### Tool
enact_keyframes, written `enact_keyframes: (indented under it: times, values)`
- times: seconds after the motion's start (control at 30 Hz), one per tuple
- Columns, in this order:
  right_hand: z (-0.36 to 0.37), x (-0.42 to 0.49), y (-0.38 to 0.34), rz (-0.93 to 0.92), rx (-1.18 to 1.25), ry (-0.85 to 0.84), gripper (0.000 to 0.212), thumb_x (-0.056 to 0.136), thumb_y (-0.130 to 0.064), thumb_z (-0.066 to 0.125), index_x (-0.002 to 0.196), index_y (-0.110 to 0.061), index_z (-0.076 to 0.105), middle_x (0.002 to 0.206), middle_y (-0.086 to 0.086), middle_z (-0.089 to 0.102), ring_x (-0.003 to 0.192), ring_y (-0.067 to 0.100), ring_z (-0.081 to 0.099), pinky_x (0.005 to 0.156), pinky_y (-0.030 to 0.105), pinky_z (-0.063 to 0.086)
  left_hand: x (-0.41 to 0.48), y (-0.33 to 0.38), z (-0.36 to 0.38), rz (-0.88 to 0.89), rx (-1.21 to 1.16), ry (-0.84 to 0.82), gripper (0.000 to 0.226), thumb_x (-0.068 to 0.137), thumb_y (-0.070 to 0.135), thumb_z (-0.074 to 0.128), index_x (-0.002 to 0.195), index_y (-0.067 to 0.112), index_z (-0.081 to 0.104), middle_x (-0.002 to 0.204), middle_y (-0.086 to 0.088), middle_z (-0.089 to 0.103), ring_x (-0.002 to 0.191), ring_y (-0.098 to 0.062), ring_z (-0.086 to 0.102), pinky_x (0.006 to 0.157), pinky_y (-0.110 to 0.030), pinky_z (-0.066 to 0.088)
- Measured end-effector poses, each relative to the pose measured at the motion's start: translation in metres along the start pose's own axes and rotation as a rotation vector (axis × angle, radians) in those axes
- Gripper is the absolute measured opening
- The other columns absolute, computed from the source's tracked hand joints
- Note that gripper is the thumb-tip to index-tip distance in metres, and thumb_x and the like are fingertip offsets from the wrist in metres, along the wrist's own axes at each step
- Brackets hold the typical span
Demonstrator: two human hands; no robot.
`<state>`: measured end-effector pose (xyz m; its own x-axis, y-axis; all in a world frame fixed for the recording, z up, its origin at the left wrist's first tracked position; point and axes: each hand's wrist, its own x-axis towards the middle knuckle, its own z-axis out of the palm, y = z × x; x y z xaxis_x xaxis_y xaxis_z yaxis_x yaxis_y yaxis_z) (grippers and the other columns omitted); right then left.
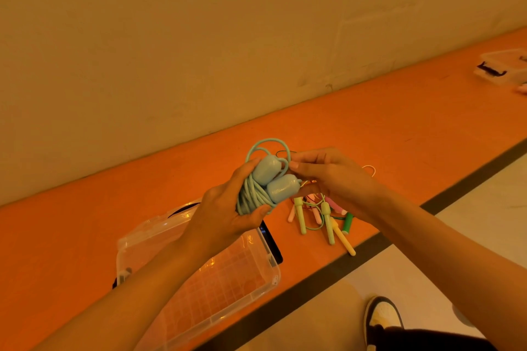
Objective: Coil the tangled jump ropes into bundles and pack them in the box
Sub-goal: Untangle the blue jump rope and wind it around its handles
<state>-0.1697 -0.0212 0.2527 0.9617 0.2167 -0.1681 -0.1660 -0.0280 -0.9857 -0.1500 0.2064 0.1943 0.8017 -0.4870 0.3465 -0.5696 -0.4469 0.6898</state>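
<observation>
Left hand [228,208] clamps the blue rope bundle [265,182] right above the clear box [199,279], handles pointing up-left, while right hand [333,177] pinches its loose loop beside them.

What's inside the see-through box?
Only the gridded bottom of the clear plastic box shows, with nothing packed in the part that is visible. The left forearm reaches across it, so the strip beneath the arm is hidden.
</observation>
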Motion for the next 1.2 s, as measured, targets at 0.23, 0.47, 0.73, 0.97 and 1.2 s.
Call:
enact_keyframes:
  times: [0.23,0.47,0.73,0.97,1.2]
  values:
    - [0.0028,0.0032,0.0038,-0.006,0.013,-0.003,0.023,0.101,-0.013,0.052,0.110,-0.007,0.072,0.104,0.011,0.075,0.098,0.024,0.072,0.082,0.033,0.060,0.0003,0.0000,-0.0021,0.049,0.111,-0.001,0.076,0.082,0.060,0.057,0.148,0.045,0.023,0.118,0.007,0.062,0.081,-0.004,0.058,0.067,-0.007,0.042]
    - [0.0018,0.0059,0.0047,0.028,0.022,-0.034,0.026,0.102,-0.012,0.049,0.115,-0.001,0.069,0.114,0.014,0.072,0.104,0.030,0.070,0.078,0.038,0.061,0.0009,-0.0004,-0.0022,0.030,0.080,0.008,0.075,0.081,0.062,0.056,0.146,0.049,0.021,0.122,0.006,0.062,0.082,-0.006,0.061,0.069,-0.015,0.048]
    - [-0.0019,0.0028,0.0002,0.002,-0.103,-0.092,0.026,0.102,-0.015,0.051,0.120,-0.007,0.068,0.113,0.008,0.074,0.103,0.024,0.071,0.079,0.034,0.061,0.0023,0.0007,-0.0022,0.041,0.096,0.004,0.076,0.082,0.062,0.056,0.147,0.049,0.020,0.109,0.013,0.058,0.078,0.003,0.058,0.065,-0.007,0.041]
    - [-0.0009,0.0009,-0.0027,-0.037,-0.258,-0.115,0.030,0.104,-0.017,0.047,0.128,-0.013,0.065,0.121,0.003,0.071,0.106,0.021,0.070,0.084,0.042,0.060,0.0025,0.0019,-0.0020,0.085,0.163,-0.001,0.077,0.081,0.061,0.057,0.147,0.047,0.019,0.117,0.002,0.065,0.078,-0.007,0.060,0.066,-0.011,0.045]
    - [0.0060,0.0009,0.0020,-0.192,-0.289,0.062,0.021,0.103,-0.010,0.049,0.123,-0.012,0.047,0.103,0.022,0.070,0.079,0.016,0.067,0.063,0.027,0.053,0.0041,0.0049,-0.0012,0.108,0.165,0.005,0.077,0.081,0.060,0.057,0.148,0.041,0.022,0.116,-0.001,0.066,0.076,-0.009,0.060,0.064,-0.012,0.044]
